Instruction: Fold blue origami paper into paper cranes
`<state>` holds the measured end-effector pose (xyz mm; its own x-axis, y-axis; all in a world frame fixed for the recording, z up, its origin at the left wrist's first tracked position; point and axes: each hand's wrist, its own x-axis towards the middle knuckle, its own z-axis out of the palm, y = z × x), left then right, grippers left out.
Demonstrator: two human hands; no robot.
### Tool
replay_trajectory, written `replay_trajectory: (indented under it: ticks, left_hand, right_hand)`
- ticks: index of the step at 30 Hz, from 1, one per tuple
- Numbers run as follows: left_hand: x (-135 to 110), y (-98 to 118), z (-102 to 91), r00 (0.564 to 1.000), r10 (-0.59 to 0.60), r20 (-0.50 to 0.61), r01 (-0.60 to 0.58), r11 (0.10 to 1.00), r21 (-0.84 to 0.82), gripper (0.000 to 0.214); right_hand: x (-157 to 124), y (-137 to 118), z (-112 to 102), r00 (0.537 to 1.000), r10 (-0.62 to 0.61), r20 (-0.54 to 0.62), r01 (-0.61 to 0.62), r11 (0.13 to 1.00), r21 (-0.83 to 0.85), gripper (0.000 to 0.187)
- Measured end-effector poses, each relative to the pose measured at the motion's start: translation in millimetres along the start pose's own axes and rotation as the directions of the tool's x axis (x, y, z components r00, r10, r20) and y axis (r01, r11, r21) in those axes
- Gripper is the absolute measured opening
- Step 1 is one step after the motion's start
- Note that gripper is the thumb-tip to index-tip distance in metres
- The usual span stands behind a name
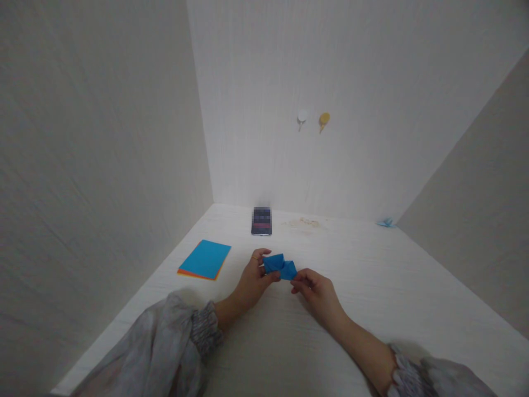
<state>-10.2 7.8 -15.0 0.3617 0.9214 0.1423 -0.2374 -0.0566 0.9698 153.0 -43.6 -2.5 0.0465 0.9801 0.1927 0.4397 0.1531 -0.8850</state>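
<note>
A small piece of folded blue paper is held up between my two hands, just above the white table. Its folds make a dip in the middle of the upper edge. My left hand grips the left end, thumb in front and fingers behind. At the lower right corner, the thumb and fingertips of my right hand pinch the paper. Some of the fingertips behind the paper are hidden.
Left of my hands lies a stack of coloured paper, blue on top with orange beneath. A phone rests near the back wall. A light blue folded paper sits in the far right corner. Two hooks, white and yellow, are on the wall.
</note>
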Motion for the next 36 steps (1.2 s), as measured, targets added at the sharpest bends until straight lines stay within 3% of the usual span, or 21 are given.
replay_trajectory:
  ticks: [8,14,18,20,23,29,36]
  left_hand:
    - [1,1,0.3,0.999,-0.005,-0.034,0.006,1.0,0.013,0.049]
    - [1,1,1.0,1.0,-0.004,-0.03,0.004,1.0,0.012,0.049]
    - [0,2,1.8,1.0,0.008,-0.023,-0.008,1.0,0.029,0.048]
    - [-1,2,2.2,1.0,0.021,-0.005,-0.021,0.999,0.037,0.047]
    - [-2,3,2.8,0.999,0.036,0.011,-0.036,0.998,0.053,0.046]
    - [-2,7,2.9,0.998,0.048,-0.032,-0.044,0.993,0.109,0.044]
    - [-3,4,1.4,0.998,0.066,0.006,-0.066,0.99,0.126,0.045]
  right_hand:
    - [5,9,0,0.983,0.186,0.01,-0.185,0.974,0.132,0.008]
    - [5,9,2,0.979,0.205,0.003,-0.195,0.924,0.329,0.012]
    - [7,7,4,0.979,0.194,0.059,-0.199,0.862,0.467,0.026]
    - [7,6,4,0.978,0.18,0.104,-0.208,0.866,0.455,0.033]
    - [6,4,4,0.976,0.157,0.152,-0.202,0.912,0.356,0.026]
    - [5,-1,1,0.975,0.177,0.133,-0.208,0.938,0.279,0.022]
    - [5,2,1,0.971,0.199,0.133,-0.23,0.929,0.29,0.026]
